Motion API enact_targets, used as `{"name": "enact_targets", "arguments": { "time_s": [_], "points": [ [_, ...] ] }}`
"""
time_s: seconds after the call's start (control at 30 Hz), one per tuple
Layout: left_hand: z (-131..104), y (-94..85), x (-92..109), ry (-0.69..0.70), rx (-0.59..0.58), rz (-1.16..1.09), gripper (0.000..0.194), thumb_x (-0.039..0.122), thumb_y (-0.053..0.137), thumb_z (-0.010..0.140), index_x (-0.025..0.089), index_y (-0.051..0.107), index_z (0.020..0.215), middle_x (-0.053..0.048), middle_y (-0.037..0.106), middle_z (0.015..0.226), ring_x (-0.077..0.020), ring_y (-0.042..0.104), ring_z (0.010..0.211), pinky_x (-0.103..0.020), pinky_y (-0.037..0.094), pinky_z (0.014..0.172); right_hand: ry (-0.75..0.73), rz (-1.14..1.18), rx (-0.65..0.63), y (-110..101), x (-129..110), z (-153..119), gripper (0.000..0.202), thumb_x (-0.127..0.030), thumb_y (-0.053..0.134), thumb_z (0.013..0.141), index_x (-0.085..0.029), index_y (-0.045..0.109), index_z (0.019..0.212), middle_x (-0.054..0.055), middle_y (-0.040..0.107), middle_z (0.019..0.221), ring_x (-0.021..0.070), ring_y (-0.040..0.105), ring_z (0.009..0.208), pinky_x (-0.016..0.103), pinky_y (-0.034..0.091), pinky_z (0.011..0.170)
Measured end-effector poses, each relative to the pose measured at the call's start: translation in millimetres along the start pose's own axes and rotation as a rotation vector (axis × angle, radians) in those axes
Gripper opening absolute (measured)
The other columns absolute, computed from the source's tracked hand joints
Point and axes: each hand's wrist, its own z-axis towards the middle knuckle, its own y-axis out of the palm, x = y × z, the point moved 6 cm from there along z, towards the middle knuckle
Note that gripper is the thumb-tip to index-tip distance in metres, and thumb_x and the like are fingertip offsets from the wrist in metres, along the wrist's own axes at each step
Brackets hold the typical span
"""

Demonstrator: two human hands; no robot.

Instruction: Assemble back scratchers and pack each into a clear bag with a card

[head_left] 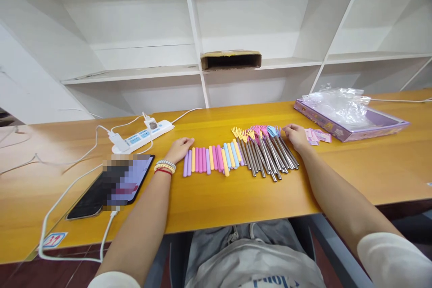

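My left hand point(182, 148) rests on the table with its fingers stretched out, just beyond the left end of a row of coloured handles point(208, 160). These purple, pink, yellow and blue handles lie side by side. To their right is a bunch of back scratchers point(266, 150) with metal rods and small hand-shaped heads in yellow, pink, blue and purple. My right hand point(295, 136) is at the right end of the bunch, close to the heads, its fingers extended to the left. Neither hand visibly grips anything.
A purple box lid or tray point(374, 134) holds clear plastic bags point(344, 105). Small pink packets point(317, 136) lie beside my right hand. At left are a power strip point(145, 136) with white cables and a phone or tablet point(91, 193). An open cardboard box point(231, 59) sits on the white shelf point(286, 61).
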Motion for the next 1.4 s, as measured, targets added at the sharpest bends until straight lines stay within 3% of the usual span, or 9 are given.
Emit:
{"name": "enact_targets", "arguments": {
  "time_s": [0.23, 0.83, 1.4],
  "points": [
    [0, 0.3, -5, -0.035, 0.027, -0.022, 0.040, 0.050, 0.046, 0.077, 0.017, 0.067, 0.087, -0.006, 0.069, 0.097, -0.0225, 0.061, 0.092, -0.031, 0.043, 0.082, 0.041, -0.034, 0.006, 4, -2, -1, 0.020, -0.033, 0.052, 0.064, -0.015, 0.058, 0.060, 0.001, 0.056, 0.057, 0.0134, 0.049, 0.060, 0.025, 0.036, 0.058],
    [-3, 1.7, 3, 0.006, 0.027, 0.042, 0.032, 0.045, 0.050, 0.077, 0.019, 0.066, 0.083, -0.006, 0.069, 0.091, -0.0220, 0.061, 0.088, -0.032, 0.043, 0.080, 0.012, -0.142, -0.100, 12, 9, 4, 0.022, -0.035, 0.052, 0.066, -0.015, 0.062, 0.067, 0.002, 0.061, 0.063, 0.0154, 0.054, 0.062, 0.025, 0.038, 0.059],
    [-7, 2.4, 10, 0.032, 0.016, 0.071, 0.032, 0.045, 0.048, 0.078, 0.018, 0.065, 0.082, -0.006, 0.069, 0.090, -0.0216, 0.061, 0.086, -0.032, 0.044, 0.080, -0.064, -0.301, -0.195, 18, -2, -2, 0.022, -0.033, 0.049, 0.068, -0.017, 0.063, 0.068, 0.004, 0.065, 0.069, 0.0176, 0.056, 0.069, 0.027, 0.038, 0.064]
  ]
}}
